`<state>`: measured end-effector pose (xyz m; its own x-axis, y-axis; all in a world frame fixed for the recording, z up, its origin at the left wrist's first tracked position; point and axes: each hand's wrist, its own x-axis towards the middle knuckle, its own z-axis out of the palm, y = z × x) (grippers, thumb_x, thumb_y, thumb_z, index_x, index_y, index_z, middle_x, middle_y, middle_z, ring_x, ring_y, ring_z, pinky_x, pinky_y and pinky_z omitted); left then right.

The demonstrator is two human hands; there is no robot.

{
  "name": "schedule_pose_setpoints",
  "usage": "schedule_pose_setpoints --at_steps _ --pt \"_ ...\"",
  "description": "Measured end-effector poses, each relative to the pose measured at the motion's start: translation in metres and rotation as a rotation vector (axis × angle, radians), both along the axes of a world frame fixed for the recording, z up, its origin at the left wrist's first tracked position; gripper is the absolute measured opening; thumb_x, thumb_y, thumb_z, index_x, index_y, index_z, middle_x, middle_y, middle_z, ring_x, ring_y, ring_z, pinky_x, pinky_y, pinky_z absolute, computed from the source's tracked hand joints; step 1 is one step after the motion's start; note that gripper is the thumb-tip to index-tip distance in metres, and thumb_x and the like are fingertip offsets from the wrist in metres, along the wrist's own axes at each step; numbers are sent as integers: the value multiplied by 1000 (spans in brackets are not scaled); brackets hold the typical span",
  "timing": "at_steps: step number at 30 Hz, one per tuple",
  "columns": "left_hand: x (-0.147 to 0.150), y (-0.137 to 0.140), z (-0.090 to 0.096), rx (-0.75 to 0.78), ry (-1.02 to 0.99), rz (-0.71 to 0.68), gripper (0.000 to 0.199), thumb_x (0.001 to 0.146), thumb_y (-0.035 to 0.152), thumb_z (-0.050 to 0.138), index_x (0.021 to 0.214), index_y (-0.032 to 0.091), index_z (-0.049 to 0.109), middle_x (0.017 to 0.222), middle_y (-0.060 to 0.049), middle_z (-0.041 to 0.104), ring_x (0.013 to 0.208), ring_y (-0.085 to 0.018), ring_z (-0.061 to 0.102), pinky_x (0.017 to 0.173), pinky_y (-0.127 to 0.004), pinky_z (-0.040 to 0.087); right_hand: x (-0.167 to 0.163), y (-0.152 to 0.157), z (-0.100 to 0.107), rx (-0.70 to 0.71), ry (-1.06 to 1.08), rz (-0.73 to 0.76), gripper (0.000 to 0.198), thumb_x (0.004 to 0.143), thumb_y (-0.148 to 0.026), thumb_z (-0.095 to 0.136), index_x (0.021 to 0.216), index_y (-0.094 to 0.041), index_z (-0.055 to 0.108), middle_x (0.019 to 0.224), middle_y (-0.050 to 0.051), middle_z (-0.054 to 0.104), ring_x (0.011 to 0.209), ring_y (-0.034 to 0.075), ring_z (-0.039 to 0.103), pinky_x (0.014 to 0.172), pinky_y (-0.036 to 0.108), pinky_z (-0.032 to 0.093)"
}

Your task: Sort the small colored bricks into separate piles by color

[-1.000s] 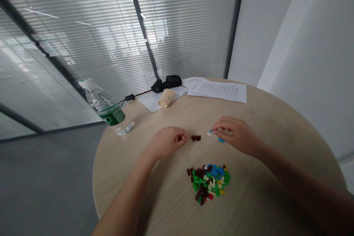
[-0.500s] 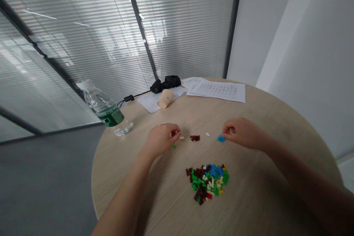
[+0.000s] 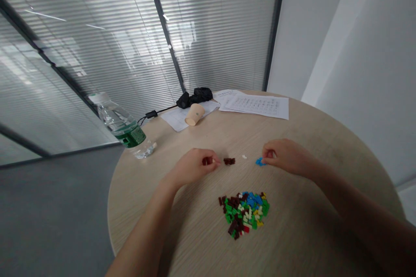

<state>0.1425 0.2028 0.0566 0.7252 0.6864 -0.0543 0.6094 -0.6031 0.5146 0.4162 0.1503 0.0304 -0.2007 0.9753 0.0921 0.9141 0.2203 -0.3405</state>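
Your hands are apart: the left hand (image 3: 198,165) sits just left of the dark-brown toy bricks (image 3: 229,161) at centre frame, the right hand (image 3: 284,156) has its fingertips at the blue toy bricks (image 3: 260,162). Both pinches look nearly closed, though whether either grips a piece I cannot tell. The brown cluster runs left-right; the mixed brick pile (image 3: 246,213) lies lower centre, about equally near your two hands.
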Motion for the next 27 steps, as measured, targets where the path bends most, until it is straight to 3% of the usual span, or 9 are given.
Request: schedule_pose_setpoints --at_steps 5,11,23,27 --pt "5 -10 1 -366 38 -241 15 72 19 60 84 17 68 61 4 57 54 -7 45 51 -17 35 -21 -9 3 49 125 245 10 76 -23 59 71 -17 65 65 1 60 59 12 51 56 23 35" --pt "7 -13 -3 -441 93 -268 16 67 15 64 81 19 70 60 4 60 53 -6 49 48 -15 35 -47 -22 -1 -17 273 572 11 79 -21 57 81 -17 68 77 3 65 71 13 57 66 24 42" --pt "9 -13 -9 -455 108 -289 10 69 13 63 79 15 66 67 0 65 61 -10 59 56 -19 43 -49 -20 -4 -89 243 646 11 79 -20 60 82 -17 70 81 4 66 79 14 59 74 26 43" --pt "11 -14 -5 -334 59 -266 9 76 19 59 80 16 65 68 1 63 60 -10 56 56 -19 40 -47 -18 -4 -15 278 499 9 78 -21 60 81 -16 68 75 2 65 70 13 57 65 24 41"
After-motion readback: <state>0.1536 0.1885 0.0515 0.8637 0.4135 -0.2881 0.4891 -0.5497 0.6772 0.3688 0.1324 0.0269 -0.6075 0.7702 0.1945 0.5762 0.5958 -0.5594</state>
